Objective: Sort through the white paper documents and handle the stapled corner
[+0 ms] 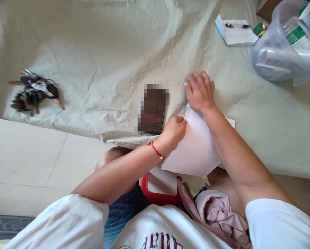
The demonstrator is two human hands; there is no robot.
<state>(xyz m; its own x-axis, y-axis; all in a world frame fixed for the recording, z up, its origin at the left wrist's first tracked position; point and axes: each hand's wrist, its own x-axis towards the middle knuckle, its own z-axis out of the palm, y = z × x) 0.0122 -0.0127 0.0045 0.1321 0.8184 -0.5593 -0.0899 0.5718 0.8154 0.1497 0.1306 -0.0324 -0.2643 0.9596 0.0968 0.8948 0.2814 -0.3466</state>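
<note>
Pale wrinkled bedsheet (pixel 98 52): left hand (pixel 173 131) pinched white paper sheet (pixel 193 148); right hand (pixel 199 91), open, flat just beyond.

I see matt white paper sheet (pixel 193 148) centre frame, creased matt cloth cover (pixel 98 55) upper left, glossy clear plastic jug (pixel 282 52) upper right

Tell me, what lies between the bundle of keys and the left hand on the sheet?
In the head view, only a dark phone lies between the keys and the left hand.
</note>
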